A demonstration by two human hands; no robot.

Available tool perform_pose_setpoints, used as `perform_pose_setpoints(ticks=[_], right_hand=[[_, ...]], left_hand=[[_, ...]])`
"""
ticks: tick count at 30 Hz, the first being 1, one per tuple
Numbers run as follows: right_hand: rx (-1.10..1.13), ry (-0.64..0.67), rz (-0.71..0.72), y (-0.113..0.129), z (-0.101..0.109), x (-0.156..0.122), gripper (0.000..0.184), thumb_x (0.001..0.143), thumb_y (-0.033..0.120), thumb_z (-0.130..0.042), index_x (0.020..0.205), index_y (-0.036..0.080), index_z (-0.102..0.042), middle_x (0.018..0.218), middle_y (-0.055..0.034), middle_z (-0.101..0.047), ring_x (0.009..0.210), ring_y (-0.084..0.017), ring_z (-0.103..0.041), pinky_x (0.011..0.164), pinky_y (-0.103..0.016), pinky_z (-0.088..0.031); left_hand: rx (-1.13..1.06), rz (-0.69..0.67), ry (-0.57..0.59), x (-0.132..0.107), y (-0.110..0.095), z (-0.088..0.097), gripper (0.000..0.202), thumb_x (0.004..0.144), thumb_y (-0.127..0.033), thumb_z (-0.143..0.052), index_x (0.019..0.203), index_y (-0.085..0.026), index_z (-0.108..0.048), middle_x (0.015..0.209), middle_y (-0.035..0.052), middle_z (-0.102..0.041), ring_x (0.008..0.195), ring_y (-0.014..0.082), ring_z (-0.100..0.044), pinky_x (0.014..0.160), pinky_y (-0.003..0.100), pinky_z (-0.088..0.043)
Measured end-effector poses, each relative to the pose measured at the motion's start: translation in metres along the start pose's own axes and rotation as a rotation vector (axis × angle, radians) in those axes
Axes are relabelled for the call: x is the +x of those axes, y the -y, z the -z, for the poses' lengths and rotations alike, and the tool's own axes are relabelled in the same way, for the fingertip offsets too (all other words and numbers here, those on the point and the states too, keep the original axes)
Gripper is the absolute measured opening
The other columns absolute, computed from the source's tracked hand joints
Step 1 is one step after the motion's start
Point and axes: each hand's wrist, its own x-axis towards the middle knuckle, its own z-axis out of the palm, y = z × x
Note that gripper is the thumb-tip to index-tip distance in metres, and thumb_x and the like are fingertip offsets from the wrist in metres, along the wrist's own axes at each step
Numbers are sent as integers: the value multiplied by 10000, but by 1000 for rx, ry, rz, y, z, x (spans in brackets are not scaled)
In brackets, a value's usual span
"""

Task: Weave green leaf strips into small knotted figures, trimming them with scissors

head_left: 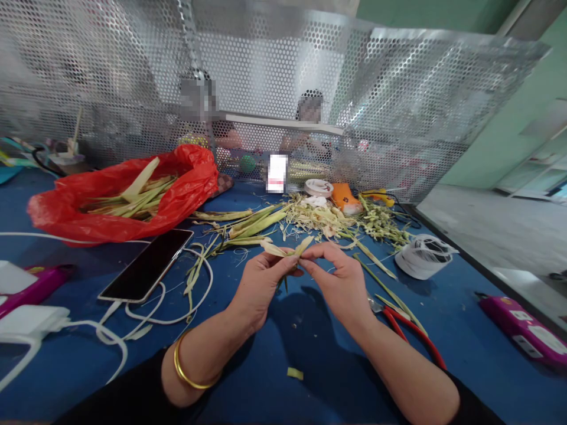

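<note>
Pale yellow-green leaf strips, like dried corn husk, stick up between my two hands over the blue table. My left hand pinches them at their base between thumb and fingers, and a darker stem end pokes out below. My right hand meets it from the other side, thumb and forefinger closed on the same spot. A thin thread seems to run near the right fingers, but its ends are hard to make out. Red-handled pliers lie beside my right forearm. One small cut piece rests on the table between my arms.
Leaf strips and a pile of trimmings lie beyond my hands. A red plastic bag holds more strips. A phone with white cables is at left, a white spool at right. A perforated metal screen closes the back; people sit behind it.
</note>
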Motion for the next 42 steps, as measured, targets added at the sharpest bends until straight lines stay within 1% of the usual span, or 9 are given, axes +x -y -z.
perform_pose_setpoints(ticks=[8,11,13,15,18,22,28,35,42], right_hand=[[-124,52,161,-2,1,-1,82,808,177,-663,749,228,-689,797,-22,-678,791,-182,-618,771,-334,-471],[-12,4,19,0,5,4,26,785,207,-682,770,220,-665,794,-15,-651,769,-170,-610,747,-318,-481],[126,-10,-125,0,7,8,203,735,222,-719,924,226,-648,833,-3,-641,748,-161,-610,730,-313,-493],[274,109,-229,-2,9,11,356,699,238,-742,1037,226,-631,835,6,-640,717,-150,-609,706,-303,-501],[331,279,-275,-5,12,14,173,725,264,-715,882,194,-694,734,7,-647,673,-139,-594,664,-278,-488],[186,237,-199,-5,15,14,77,750,262,-688,740,187,-694,676,-1,-652,641,-139,-577,616,-265,-460],[-91,206,-70,0,14,11,136,822,231,-604,698,187,-639,650,-3,-632,609,-140,-560,565,-255,-430],[-64,345,195,0,21,16,126,875,168,-558,898,215,-673,861,-27,-677,801,-151,-626,736,-273,-483],[-66,308,56,0,22,16,69,824,198,-641,871,206,-690,802,-3,-693,736,-143,-631,679,-258,-482]], left_hand=[[-12,17,-45,1,1,1,190,634,-251,-798,747,-130,-705,748,15,-668,669,110,-592,652,222,-500],[32,10,-36,1,-1,2,153,662,-242,-769,751,-133,-708,753,17,-666,644,97,-573,620,204,-480],[48,9,-33,1,-1,1,124,669,-232,-753,735,-140,-704,753,17,-663,641,97,-565,601,201,-469],[56,23,-11,0,-2,1,90,669,-211,-738,719,-146,-700,742,10,-658,623,91,-552,591,198,-461],[73,63,55,-1,-2,0,53,675,-182,-719,712,-146,-706,741,14,-658,637,89,-549,594,190,-452],[65,122,86,-1,-2,0,85,683,-203,-725,731,-133,-717,746,32,-664,665,100,-559,594,193,-449],[22,156,68,-1,-2,1,151,665,-224,-753,774,-125,-718,797,42,-685,654,106,-580,642,229,-464],[9,173,48,-1,-8,3,116,635,-201,-754,707,-143,-683,678,-4,-651,585,86,-547,606,213,-434],[249,-72,86,-1,-13,2,127,653,-233,-740,718,-167,-653,648,-19,-628,564,112,-563,611,243,-441]])
